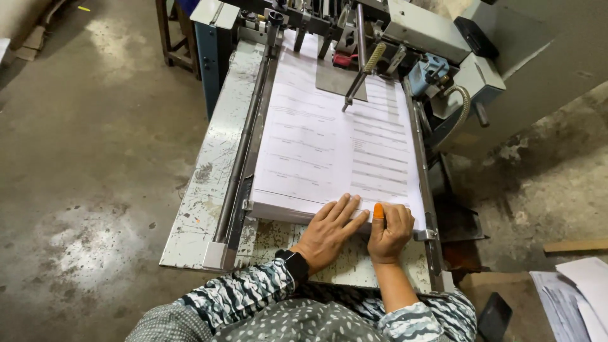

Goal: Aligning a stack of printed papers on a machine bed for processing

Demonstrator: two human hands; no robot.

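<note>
Paper stack point(335, 149) sits loaded on the feeder worktop point(209, 190), centre frame; I see my left hand point(329, 231) flat, fingers spread, right hand point(389, 229) loosely curled, squaring its near edge.

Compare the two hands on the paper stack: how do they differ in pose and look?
The left hand lies flat with fingers spread on the paper stack; the right hand is curled more.
The left wrist carries a black watch; the right hand has an orange fingertip cover.
Both rest at the stack's near edge.
</note>
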